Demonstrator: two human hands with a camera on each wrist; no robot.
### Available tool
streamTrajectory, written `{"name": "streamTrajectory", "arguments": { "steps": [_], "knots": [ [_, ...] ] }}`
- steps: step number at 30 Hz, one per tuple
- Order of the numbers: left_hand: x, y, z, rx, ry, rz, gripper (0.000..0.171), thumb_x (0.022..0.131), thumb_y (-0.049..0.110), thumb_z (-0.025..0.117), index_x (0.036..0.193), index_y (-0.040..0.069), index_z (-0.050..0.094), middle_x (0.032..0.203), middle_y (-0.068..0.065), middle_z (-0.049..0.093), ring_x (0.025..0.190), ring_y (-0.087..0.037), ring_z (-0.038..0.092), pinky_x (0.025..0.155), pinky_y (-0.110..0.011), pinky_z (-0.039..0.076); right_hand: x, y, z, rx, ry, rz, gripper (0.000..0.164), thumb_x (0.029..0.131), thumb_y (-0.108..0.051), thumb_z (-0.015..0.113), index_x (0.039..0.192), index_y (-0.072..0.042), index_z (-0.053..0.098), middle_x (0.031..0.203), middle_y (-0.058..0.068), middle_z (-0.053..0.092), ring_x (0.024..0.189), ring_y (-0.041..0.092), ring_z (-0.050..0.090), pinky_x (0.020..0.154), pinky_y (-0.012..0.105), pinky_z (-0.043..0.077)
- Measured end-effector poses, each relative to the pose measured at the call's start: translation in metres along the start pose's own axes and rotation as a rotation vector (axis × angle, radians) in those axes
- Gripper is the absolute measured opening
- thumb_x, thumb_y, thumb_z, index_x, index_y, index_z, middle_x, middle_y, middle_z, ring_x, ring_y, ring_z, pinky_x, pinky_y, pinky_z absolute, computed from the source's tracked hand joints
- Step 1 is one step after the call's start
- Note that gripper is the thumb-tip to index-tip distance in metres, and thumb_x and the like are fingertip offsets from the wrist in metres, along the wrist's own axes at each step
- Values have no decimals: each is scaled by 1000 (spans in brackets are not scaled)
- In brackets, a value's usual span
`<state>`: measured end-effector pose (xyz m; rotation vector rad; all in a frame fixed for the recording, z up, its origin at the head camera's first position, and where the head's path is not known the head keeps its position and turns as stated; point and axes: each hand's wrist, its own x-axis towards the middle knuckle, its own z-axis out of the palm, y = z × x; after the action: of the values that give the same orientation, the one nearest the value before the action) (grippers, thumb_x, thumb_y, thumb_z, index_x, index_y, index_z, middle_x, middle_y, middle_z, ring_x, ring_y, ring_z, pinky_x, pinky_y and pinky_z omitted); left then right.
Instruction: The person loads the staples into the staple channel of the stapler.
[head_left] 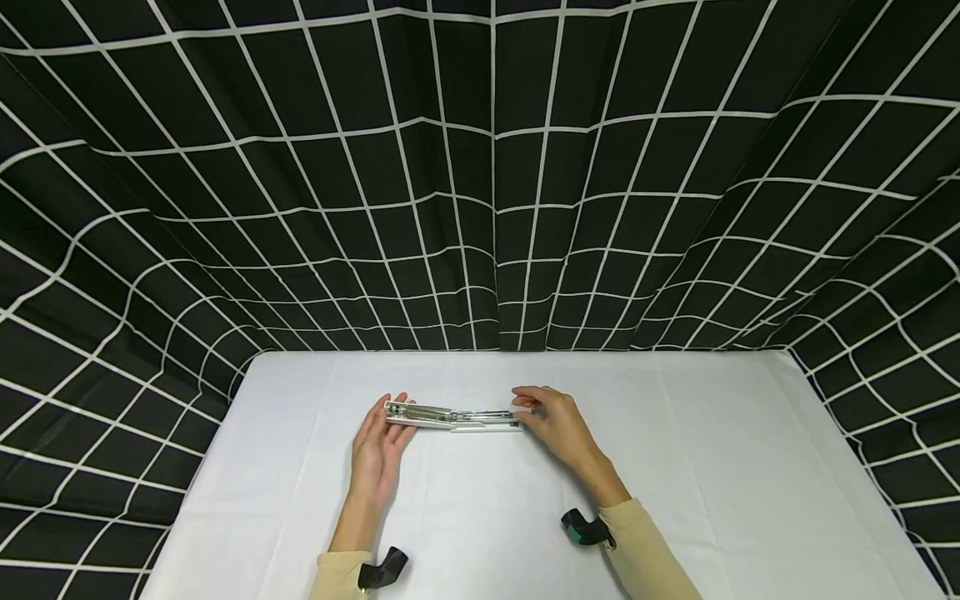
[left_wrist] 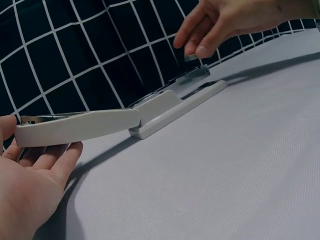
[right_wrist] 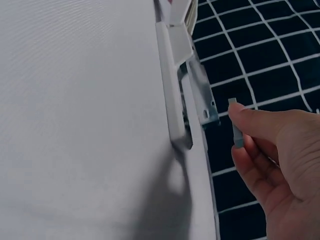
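White cloth [head_left: 465, 508] lies below; my left hand [head_left: 381, 454] holds the open stapler [left_wrist: 80, 127], my right hand [head_left: 558, 425] pinches a small grey strip [right_wrist: 237, 133].

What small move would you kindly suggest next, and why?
I would probably lower the grey strip into the metal channel of the stapler: the right hand pinches the strip near the channel's end, apart from it, while the left hand holds the top swung back, leaving the channel uncovered.
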<state>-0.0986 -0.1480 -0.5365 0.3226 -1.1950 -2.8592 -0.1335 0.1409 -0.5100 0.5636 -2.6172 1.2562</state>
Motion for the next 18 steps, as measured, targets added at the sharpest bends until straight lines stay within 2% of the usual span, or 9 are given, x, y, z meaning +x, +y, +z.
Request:
{"name": "streamTrajectory", "arguments": {
  "steps": [9, 18],
  "knots": [
    [2, 0, 1, -6, 9, -9, 50, 108, 20, 33, 151, -3, 19, 152, -28, 30, 132, -30, 48, 110, -42, 42, 10, -8, 7, -39, -92, -90, 33, 78, 0, 80, 110, -3, 73, 91, 0, 74, 83, 14, 68, 74, 31, 57],
    [1, -1, -2, 29, -23, 16, 52, 109, 20, 33, 151, -5, 17, 151, -29, 30, 128, -27, 52, 110, -43, 42, 13, -9, 11, -95, -144, -77, 29, 79, -3, 80, 107, -7, 74, 92, -2, 74, 86, 11, 67, 77, 29, 57]
  ]
}}
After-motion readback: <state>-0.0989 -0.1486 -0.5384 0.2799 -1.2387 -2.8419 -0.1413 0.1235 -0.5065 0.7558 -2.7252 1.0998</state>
